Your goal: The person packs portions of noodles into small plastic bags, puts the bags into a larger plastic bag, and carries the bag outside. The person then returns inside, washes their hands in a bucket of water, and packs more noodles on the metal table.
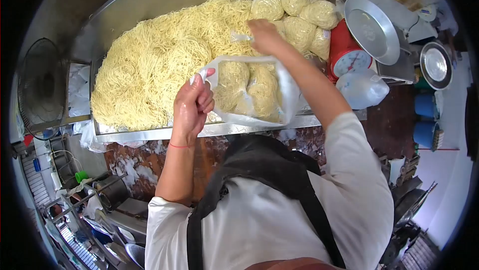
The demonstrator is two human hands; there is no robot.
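Observation:
My left hand (193,101) is closed on the rim of a large clear plastic bag (289,95), keeping its mouth open. Inside lie tied bags of noodles (263,90). My right hand (267,36) reaches past the large bag, its fingers curled over a small bag of noodles (278,26) at the pile's edge; the hand hides much of it. A twisted plastic end (240,36) sticks out beside those fingers. More tied noodle bags (299,33) are stacked just to the right. Loose yellow noodles (164,65) fill the metal tray to the left.
The metal tray's front edge (209,130) runs before me. On the right stand a red dial scale (344,60) with a round metal pan (371,29) and a filled plastic bag (361,89). A fan (42,88) is at the left; blue buckets (425,133) stand far right.

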